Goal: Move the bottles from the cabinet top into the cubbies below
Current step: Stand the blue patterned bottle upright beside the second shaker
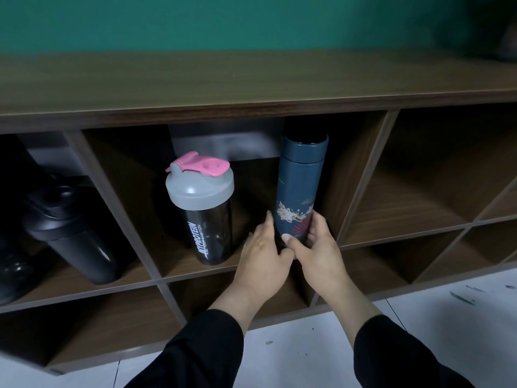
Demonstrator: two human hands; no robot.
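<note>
A tall dark-blue flask (300, 180) with a floral print stands upright in the middle upper cubby (361, 163), at its right side. My right hand (319, 247) wraps its base, thumb across the front. My left hand (264, 252) touches the base from the left with fingers spread along it. To the flask's left in the same cubby stands a black shaker (202, 208) with a grey lid and pink flip cap. A matte black shaker (70, 233) leans in the left cubby. The cabinet top (223, 79) shows no bottles in the visible stretch.
Another dark bottle (12, 267) sits at the far left edge. The cubby (425, 186) to the right holds nothing, and the lower row (106, 323) looks bare. A dark object (507, 37) sits on the cabinet top at far right. White tiled floor (307, 357) lies below.
</note>
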